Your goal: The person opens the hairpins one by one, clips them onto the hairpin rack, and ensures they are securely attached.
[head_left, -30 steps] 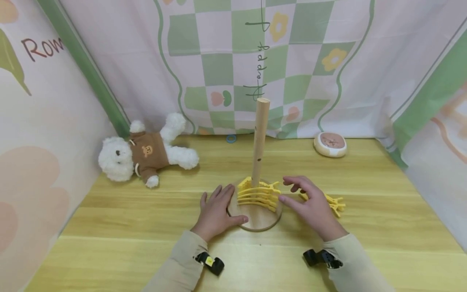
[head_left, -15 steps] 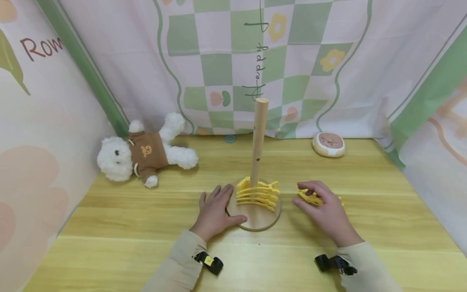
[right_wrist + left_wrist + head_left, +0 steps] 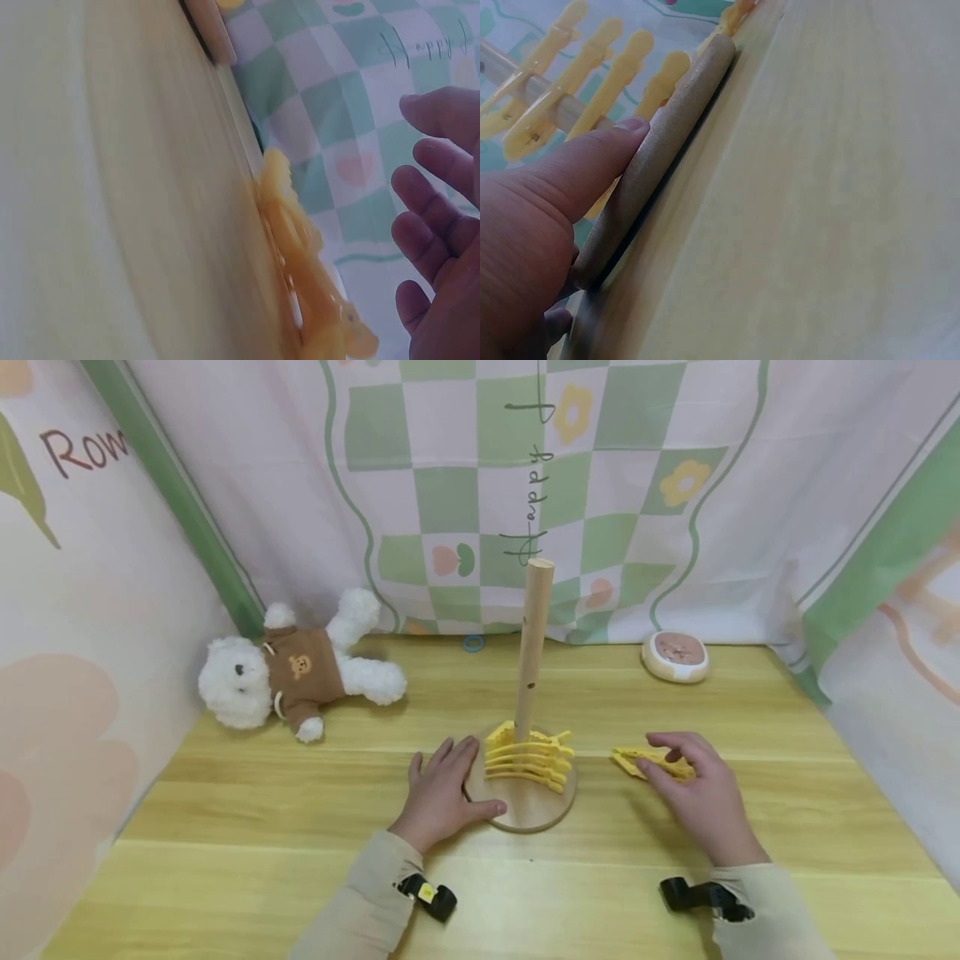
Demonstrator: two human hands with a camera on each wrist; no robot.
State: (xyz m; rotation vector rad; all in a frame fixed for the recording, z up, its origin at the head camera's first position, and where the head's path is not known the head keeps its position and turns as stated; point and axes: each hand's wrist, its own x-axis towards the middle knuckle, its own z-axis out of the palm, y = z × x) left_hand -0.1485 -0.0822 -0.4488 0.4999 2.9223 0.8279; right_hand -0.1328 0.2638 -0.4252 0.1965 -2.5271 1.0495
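A round wooden stand (image 3: 527, 817) with an upright wooden post (image 3: 534, 643) is at the table's middle. Several yellow plastic hair clips (image 3: 525, 764), long and curved, are stacked around the post's foot. My left hand (image 3: 444, 797) rests on the base's left side, fingers spread, its thumb (image 3: 592, 161) on the rim. More yellow clips (image 3: 626, 762) lie on the table to the right, toothed edges showing. My right hand (image 3: 701, 793) is over them with fingers loosely bent; in the right wrist view its fingers (image 3: 424, 240) are apart from the clips (image 3: 300, 255).
A white plush bear (image 3: 300, 668) in a brown top lies at the back left. A small blue ring (image 3: 472, 643) sits by the back curtain (image 3: 442, 502). At the back right is a rounded white device (image 3: 675, 657) with a pinkish top.
My right hand has moved right, from beside the stacked clips to over the loose clips on the table. The left hand stays on the base.
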